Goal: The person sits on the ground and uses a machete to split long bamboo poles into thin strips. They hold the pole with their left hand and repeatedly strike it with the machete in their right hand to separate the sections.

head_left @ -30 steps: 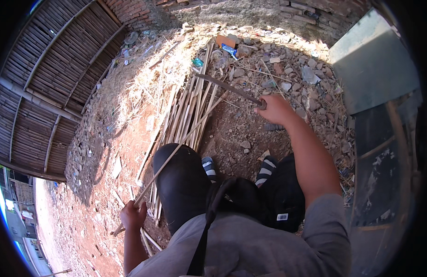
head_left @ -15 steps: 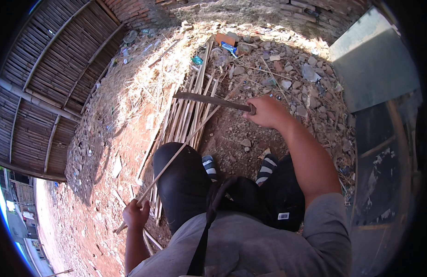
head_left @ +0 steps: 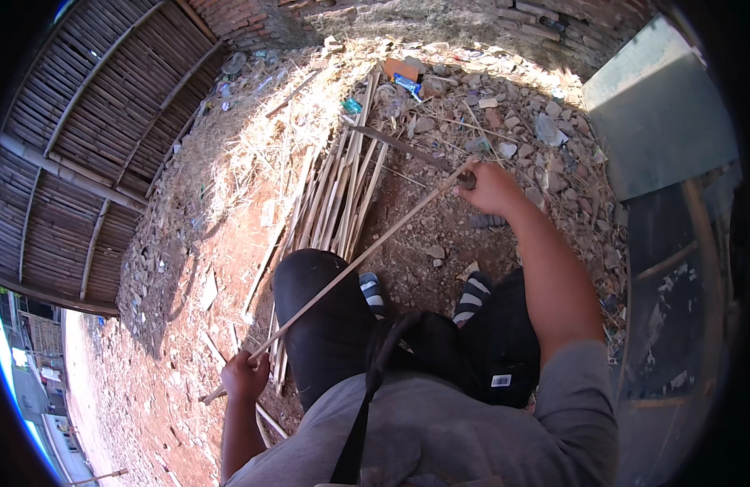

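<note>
A long thin bamboo strip (head_left: pixel 367 253) runs slantwise over my dark-trousered left knee. Its near end is gripped by my left hand (head_left: pixel 245 376), low at the left, with the fingers closed round it. My right hand (head_left: pixel 489 191) is wrapped round the handle of a machete (head_left: pixel 407 148), whose long dark blade points up and to the left. The strip's far end reaches the machete beside my right hand; whether the two touch I cannot tell. Past my left knee, several split bamboo strips (head_left: pixel 330 191) lie in a heap on the ground.
Rubble (head_left: pixel 545 174) covers the ground ahead and to the right. Dry straw (head_left: pixel 253 154) lies ahead left. A slatted bamboo wall (head_left: pixel 83 122) stands at left, a brick wall (head_left: pixel 359 23) at the back, and a grey panel (head_left: pixel 659 114) at right. A blue wrapper (head_left: pixel 407 85) lies beyond the heap.
My right hand has moved slightly right, and the machete's tip has swung away from me. The strip's far end has swung right, up to the machete. My left hand still grips the near end.
</note>
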{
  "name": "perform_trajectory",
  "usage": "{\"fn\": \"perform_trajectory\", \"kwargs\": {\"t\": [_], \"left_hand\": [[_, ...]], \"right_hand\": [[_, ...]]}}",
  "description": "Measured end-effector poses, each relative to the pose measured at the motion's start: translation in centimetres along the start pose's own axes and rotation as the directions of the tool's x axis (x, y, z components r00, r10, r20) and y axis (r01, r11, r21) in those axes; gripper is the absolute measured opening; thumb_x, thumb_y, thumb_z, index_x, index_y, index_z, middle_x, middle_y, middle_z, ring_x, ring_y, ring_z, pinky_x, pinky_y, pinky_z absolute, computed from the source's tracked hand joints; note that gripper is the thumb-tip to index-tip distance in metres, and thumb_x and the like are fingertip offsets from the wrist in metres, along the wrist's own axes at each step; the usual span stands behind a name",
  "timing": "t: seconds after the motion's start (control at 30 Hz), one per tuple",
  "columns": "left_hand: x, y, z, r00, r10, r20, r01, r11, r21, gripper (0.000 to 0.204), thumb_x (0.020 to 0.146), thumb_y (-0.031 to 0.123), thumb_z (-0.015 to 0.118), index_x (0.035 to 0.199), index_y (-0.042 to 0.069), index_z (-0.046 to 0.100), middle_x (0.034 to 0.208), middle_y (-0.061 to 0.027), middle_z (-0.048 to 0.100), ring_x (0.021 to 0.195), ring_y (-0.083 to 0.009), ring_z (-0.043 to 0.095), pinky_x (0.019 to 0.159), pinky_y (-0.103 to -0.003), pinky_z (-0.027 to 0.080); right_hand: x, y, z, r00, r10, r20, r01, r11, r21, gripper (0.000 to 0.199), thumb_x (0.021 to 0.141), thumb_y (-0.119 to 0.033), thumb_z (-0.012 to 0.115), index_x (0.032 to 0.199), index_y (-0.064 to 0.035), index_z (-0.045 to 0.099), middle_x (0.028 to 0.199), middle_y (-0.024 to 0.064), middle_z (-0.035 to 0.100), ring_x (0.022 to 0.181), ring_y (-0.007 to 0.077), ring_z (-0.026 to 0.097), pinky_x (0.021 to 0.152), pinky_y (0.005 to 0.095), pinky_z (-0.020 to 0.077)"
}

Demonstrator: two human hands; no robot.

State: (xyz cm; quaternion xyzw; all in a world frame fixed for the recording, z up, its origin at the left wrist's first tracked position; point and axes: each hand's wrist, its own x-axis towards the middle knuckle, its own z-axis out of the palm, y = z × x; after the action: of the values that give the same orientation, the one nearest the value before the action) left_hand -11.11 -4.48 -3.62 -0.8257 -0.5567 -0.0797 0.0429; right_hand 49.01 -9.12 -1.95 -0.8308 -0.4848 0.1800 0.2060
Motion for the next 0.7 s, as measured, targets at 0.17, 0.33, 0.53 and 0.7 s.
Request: {"fn": "perform_trajectory", "kwargs": {"t": [0.17, 0.33, 0.53, 0.7], "left_hand": [[-0.2, -0.5, 0.9, 1.000, -0.015, 0.026, 0.015, 1.000, 0.009, 0.035, 0.080, 0.036, 0.079, 0.070, 0.010, 0.058, 0.063, -0.0120, 0.066, 0.057, -0.0348, 0.066, 0.053, -0.046, 0.052], [0.2, 0.6, -0.3, 0.987, -0.106, 0.123, 0.106, 0.994, 0.009, 0.040, 0.081, 0.040, 0.078, 0.070, 0.007, 0.059, 0.064, -0.0138, 0.066, 0.063, -0.0365, 0.068, 0.058, -0.047, 0.053], [3.6, 6.2, -1.0, 0.959, -0.128, 0.254, 0.152, 0.985, -0.079, 0.027, 0.082, 0.029, 0.073, 0.080, 0.004, 0.063, 0.070, -0.0176, 0.067, 0.070, -0.0394, 0.069, 0.066, -0.049, 0.054], [4.8, 8.1, -3.0, 0.959, -0.020, 0.284, 0.040, 0.997, -0.064, 0.019, 0.080, 0.021, 0.068, 0.086, 0.004, 0.063, 0.073, -0.0183, 0.068, 0.074, -0.0395, 0.069, 0.067, -0.050, 0.054]], "right_hand": [[0.3, -1.4, 0.3, 1.000, 0.012, 0.010, -0.012, 1.000, -0.013, 0.051, 0.086, -0.037, 0.075, 0.123, -0.0030, 0.066, 0.098, 0.0171, 0.072, 0.091, 0.0325, 0.070, 0.081, 0.0442, 0.0539], [1.6, 2.6, -0.9, 0.973, 0.216, -0.080, -0.197, 0.960, 0.198, 0.061, 0.085, -0.038, 0.076, 0.128, 0.0029, 0.062, 0.094, 0.0181, 0.071, 0.087, 0.0294, 0.070, 0.079, 0.0428, 0.0527], [-1.2, -2.8, 0.2, 0.976, -0.203, -0.080, 0.215, 0.960, 0.180, 0.049, 0.083, -0.035, 0.078, 0.115, -0.0006, 0.067, 0.078, 0.0154, 0.069, 0.072, 0.0327, 0.068, 0.070, 0.0442, 0.0521], [-2.5, -5.7, 2.0, 0.893, -0.369, 0.259, 0.376, 0.926, 0.023, 0.047, 0.081, -0.037, 0.079, 0.110, -0.0012, 0.068, 0.089, 0.0187, 0.070, 0.084, 0.0369, 0.069, 0.075, 0.0465, 0.0527]]}}
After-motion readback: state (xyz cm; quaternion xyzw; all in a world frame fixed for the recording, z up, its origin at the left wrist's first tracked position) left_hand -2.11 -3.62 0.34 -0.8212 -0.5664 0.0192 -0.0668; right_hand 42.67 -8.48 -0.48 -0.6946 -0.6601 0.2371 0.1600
